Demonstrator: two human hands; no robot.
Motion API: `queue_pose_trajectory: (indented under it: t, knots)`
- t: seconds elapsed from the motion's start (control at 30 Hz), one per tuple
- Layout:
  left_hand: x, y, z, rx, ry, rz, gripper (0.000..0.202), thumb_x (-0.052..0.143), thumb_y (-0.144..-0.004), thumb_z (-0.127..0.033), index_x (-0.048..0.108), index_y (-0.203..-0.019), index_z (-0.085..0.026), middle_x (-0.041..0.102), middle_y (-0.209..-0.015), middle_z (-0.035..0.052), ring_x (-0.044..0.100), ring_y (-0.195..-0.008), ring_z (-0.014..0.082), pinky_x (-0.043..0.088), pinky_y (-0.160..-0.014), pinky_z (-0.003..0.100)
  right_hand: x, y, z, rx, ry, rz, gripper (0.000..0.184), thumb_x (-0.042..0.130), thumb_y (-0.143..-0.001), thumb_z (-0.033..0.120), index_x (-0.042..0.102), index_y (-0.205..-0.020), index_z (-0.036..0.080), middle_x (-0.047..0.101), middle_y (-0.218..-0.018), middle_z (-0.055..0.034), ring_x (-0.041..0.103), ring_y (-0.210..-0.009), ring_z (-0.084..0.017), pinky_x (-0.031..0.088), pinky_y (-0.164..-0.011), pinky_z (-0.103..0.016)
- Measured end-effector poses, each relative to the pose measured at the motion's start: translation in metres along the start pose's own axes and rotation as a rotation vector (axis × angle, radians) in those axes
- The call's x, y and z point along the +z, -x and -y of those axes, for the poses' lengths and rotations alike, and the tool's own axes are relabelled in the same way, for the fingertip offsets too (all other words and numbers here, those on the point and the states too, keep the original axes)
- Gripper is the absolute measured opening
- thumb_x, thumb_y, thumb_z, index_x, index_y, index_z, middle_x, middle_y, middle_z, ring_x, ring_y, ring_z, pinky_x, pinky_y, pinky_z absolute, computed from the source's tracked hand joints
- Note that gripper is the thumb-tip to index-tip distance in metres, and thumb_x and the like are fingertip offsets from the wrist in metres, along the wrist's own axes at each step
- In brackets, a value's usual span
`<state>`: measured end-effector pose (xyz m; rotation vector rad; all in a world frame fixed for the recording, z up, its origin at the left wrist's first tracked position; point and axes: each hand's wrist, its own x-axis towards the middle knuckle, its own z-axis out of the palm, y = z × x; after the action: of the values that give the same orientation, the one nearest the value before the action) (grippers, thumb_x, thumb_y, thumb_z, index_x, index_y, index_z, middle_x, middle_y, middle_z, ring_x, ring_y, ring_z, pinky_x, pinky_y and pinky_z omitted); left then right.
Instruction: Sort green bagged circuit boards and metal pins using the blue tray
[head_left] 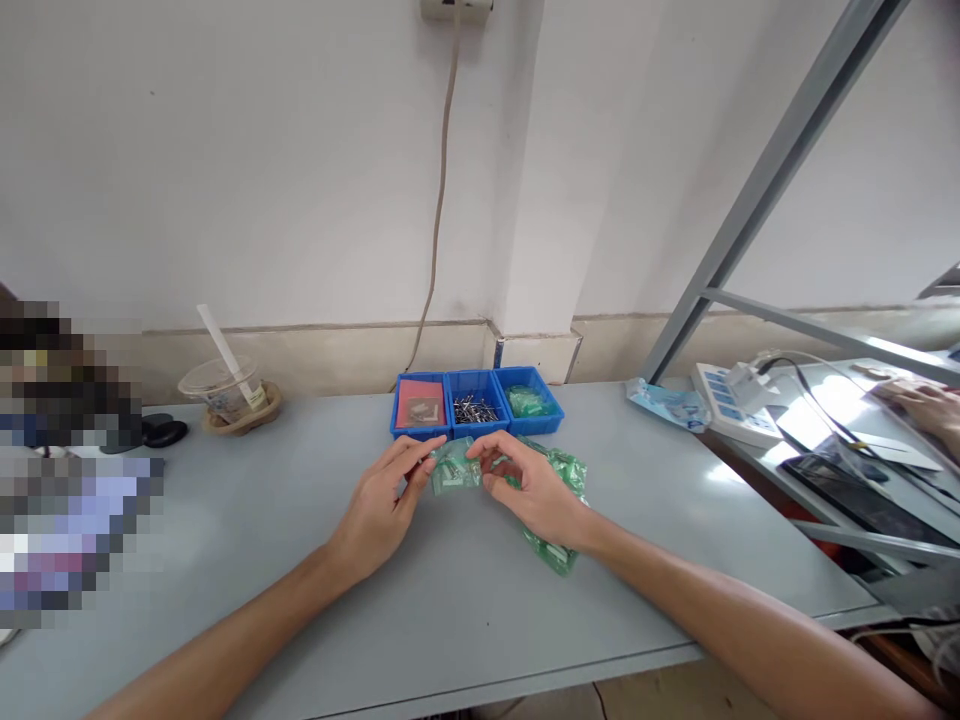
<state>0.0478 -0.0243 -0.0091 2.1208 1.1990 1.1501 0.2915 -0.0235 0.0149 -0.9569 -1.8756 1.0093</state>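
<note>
A small clear, green-tinted plastic bag (454, 468) is held up over the grey table, with small pieces inside that I cannot make out. My left hand (381, 505) pinches its left edge between thumb and fingers. At its right edge, my right hand (534, 488) has thumb and index finger curled round the plastic. Under and beside my right hand lies a pile of green plastic bags (559, 555), partly covered by the hand. Just beyond both hands, three joined blue bins hold a red packet (420, 402), metal screw-like parts (475, 411) and green bags (528, 402).
A plastic cup (223, 388) with a straw sits in a brown holder at the left, beside black round objects (165, 431). Rightward are a blue-white packet (667, 405), a power strip (735, 405) and a metal frame (757, 220). Another person's hand (926, 405) shows far right.
</note>
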Motion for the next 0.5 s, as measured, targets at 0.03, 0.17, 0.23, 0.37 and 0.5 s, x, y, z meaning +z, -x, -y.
queue_pose_trajectory:
  t: [0.03,0.17,0.23,0.37,0.5]
  knots:
    - [0.0005,0.0001,-0.0005,-0.008,0.004,-0.002,0.037,0.047,-0.109,-0.041,0.062,-0.143,-0.033,0.062,-0.108,0.0046,0.06,-0.086,0.0161,0.049,-0.064,0.025,-0.0001,0.0003,-0.0005,-0.008,0.011,-0.001,0.032,0.058,-0.092,0.01,0.064,-0.117,0.029,0.065,-0.113,-0.0015,0.061,-0.101,-0.018,0.052,-0.092,-0.035]
    - [0.0017,0.0011,-0.0041,-0.02,0.008,-0.008,0.039,0.051,-0.108,-0.042,0.059,-0.145,-0.034,0.06,-0.108,0.0046,0.059,-0.083,0.015,0.044,-0.053,0.022,-0.0006,0.0008,-0.0034,-0.001,0.059,-0.012,0.029,0.064,-0.091,0.014,0.064,-0.116,0.029,0.065,-0.116,-0.0015,0.062,-0.096,-0.018,0.053,-0.09,-0.035]
    - [0.0007,0.0014,-0.0061,-0.017,0.01,-0.009,0.04,0.051,-0.107,-0.041,0.059,-0.146,-0.033,0.06,-0.109,0.0049,0.058,-0.083,0.0149,0.043,-0.051,0.021,-0.001,0.0008,-0.004,-0.001,0.079,-0.018,0.029,0.069,-0.091,0.019,0.064,-0.117,0.029,0.065,-0.115,-0.0015,0.062,-0.095,-0.018,0.053,-0.089,-0.035]
    - [-0.0026,0.0012,-0.0071,-0.007,0.027,0.013,0.041,0.049,-0.108,-0.042,0.057,-0.147,-0.032,0.06,-0.114,0.0068,0.059,-0.086,0.0162,0.043,-0.048,0.02,-0.0029,-0.0004,-0.0013,-0.032,0.153,-0.022,0.014,0.068,-0.097,0.029,0.067,-0.111,0.028,0.065,-0.108,-0.0016,0.06,-0.094,-0.018,0.051,-0.081,-0.031]
    - [-0.0024,0.0014,-0.005,0.047,0.039,0.073,0.032,0.051,-0.107,-0.041,0.066,-0.132,-0.027,0.062,-0.119,0.0083,0.061,-0.09,0.0174,0.049,-0.056,0.022,-0.0053,-0.0015,0.0045,-0.06,0.224,-0.101,0.018,0.058,-0.104,0.038,0.063,-0.094,0.024,0.059,-0.098,-0.0024,0.055,-0.091,-0.019,0.046,-0.071,-0.029]
